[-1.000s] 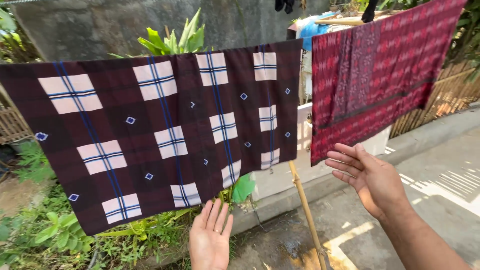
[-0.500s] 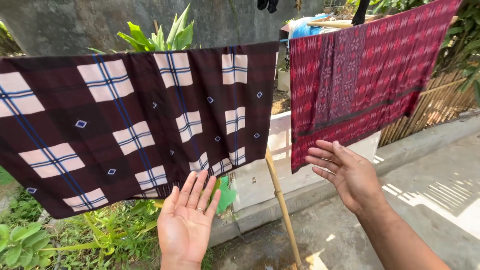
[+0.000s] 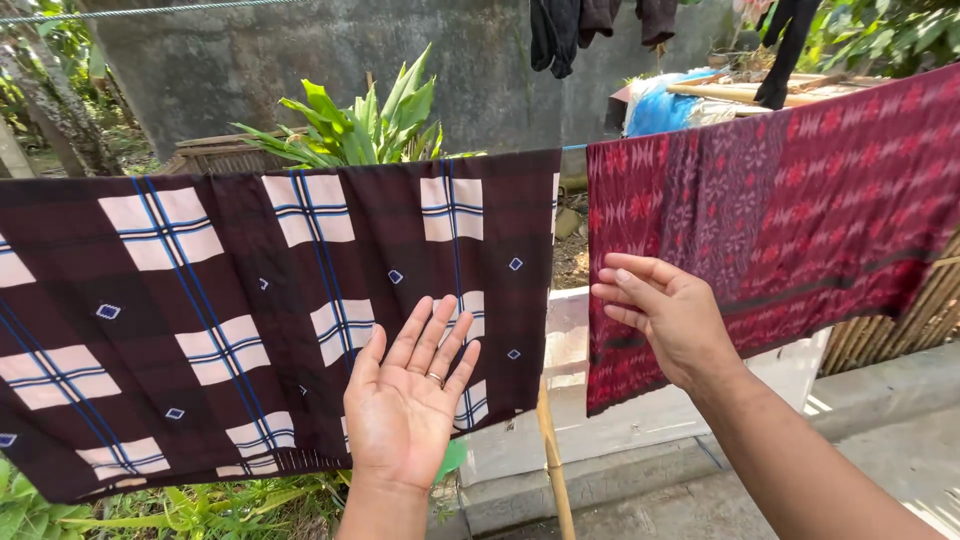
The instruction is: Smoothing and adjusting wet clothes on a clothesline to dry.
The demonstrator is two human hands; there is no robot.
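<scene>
Left hand: the left hand (image 3: 408,400) is raised palm up, fingers spread and holding nothing, in front of the lower edge of the dark checked cloth (image 3: 250,320); whether the fingertips touch it cannot be told. A ring sits on one finger.
Right hand: the right hand (image 3: 668,312) is open, fingers loosely together, its grip on nothing, at the left edge of the red patterned cloth (image 3: 780,220); contact is unclear.
Cut off: the checked cloth runs out of view at the left, the red cloth at the right; both forearms leave the bottom edge.
Checked cloth: dark maroon with pale pink squares crossed by blue lines, hanging flat, hiding the ground and plants behind it.
Red cloth: crimson with darker purple bands, hung just beside the checked one, a narrow gap between them.
Pole: a bamboo pole (image 3: 553,470) stands below that gap.
Behind: a broad-leafed green plant (image 3: 365,120) rises above the checked cloth; a bamboo fence (image 3: 915,320) shows under the red cloth.
Far: a grey concrete wall (image 3: 300,50), dark garments (image 3: 590,25) hanging at the top, a blue bundle (image 3: 660,105), hard to make out.
</scene>
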